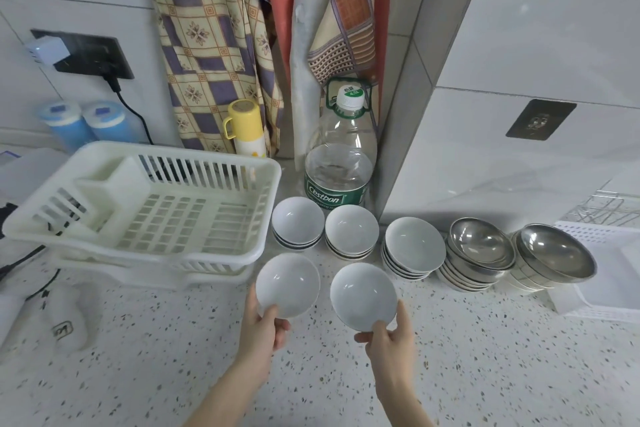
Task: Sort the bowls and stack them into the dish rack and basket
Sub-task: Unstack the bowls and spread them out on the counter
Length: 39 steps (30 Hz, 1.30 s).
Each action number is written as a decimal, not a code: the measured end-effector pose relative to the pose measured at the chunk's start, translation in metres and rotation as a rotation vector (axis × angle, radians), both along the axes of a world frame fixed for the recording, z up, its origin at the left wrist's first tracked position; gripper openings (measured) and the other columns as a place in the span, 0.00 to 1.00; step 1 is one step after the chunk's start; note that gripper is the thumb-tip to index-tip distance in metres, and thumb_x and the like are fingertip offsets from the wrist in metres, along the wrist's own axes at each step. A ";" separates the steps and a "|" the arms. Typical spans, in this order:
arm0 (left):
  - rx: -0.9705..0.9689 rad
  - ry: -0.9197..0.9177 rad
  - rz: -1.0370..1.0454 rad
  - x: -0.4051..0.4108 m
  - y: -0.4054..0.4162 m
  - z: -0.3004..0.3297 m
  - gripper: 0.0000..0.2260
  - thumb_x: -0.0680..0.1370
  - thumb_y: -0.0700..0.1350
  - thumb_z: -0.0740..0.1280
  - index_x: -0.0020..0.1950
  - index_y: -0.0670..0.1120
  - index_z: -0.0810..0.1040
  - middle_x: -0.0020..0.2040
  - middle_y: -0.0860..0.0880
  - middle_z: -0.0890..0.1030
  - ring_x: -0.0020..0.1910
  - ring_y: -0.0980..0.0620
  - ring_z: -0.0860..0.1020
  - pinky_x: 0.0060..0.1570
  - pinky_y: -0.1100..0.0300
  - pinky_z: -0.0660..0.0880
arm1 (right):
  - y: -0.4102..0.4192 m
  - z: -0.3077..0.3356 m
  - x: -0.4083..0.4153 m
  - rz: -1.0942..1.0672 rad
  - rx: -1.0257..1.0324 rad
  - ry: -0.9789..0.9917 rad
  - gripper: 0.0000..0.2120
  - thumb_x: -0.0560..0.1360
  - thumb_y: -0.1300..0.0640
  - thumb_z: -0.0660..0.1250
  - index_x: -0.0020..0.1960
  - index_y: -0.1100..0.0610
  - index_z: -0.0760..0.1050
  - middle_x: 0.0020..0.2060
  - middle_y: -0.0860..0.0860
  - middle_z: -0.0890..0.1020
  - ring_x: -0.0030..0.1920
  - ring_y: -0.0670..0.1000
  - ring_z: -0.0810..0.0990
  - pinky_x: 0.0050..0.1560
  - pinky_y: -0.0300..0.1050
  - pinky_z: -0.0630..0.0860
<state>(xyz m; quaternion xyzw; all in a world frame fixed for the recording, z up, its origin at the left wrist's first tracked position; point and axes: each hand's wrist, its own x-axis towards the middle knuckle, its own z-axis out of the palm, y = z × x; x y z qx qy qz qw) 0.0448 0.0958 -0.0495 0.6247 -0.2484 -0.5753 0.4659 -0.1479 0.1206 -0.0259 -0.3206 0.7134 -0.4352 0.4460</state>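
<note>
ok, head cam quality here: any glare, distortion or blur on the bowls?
Head view: wide-angle bend shows in the leaning wall corner; highlights glint in the steel bowl stacks and faintly in the white bowls held by the left hand and right hand; left-edge clutter is soft; lighting even, shadows weak.

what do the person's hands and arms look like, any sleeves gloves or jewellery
Both are bare: the left hand and right hand wear no gloves, and no rings or watch show. The forearms are uncovered down to the picture's lower edge, with no sleeve in view.
</note>
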 end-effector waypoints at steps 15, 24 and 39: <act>0.098 -0.147 0.003 0.001 -0.011 -0.006 0.26 0.81 0.35 0.56 0.72 0.62 0.64 0.43 0.40 0.79 0.23 0.58 0.73 0.21 0.63 0.66 | -0.025 -0.016 0.010 0.048 0.125 -0.057 0.28 0.74 0.69 0.53 0.68 0.45 0.68 0.47 0.52 0.82 0.32 0.50 0.84 0.30 0.43 0.74; 0.106 -0.152 -0.018 0.001 -0.020 -0.008 0.26 0.82 0.36 0.56 0.74 0.61 0.64 0.44 0.39 0.79 0.24 0.58 0.73 0.22 0.63 0.65 | -0.032 -0.026 0.010 0.016 0.144 -0.076 0.28 0.75 0.68 0.54 0.71 0.46 0.67 0.41 0.50 0.83 0.34 0.52 0.85 0.28 0.41 0.74; 0.158 -0.067 -0.052 0.006 -0.027 -0.012 0.23 0.84 0.42 0.58 0.76 0.59 0.60 0.33 0.42 0.79 0.27 0.52 0.73 0.26 0.59 0.69 | -0.034 -0.029 0.008 0.030 0.172 -0.027 0.27 0.80 0.60 0.58 0.76 0.45 0.59 0.46 0.58 0.84 0.32 0.43 0.83 0.33 0.41 0.74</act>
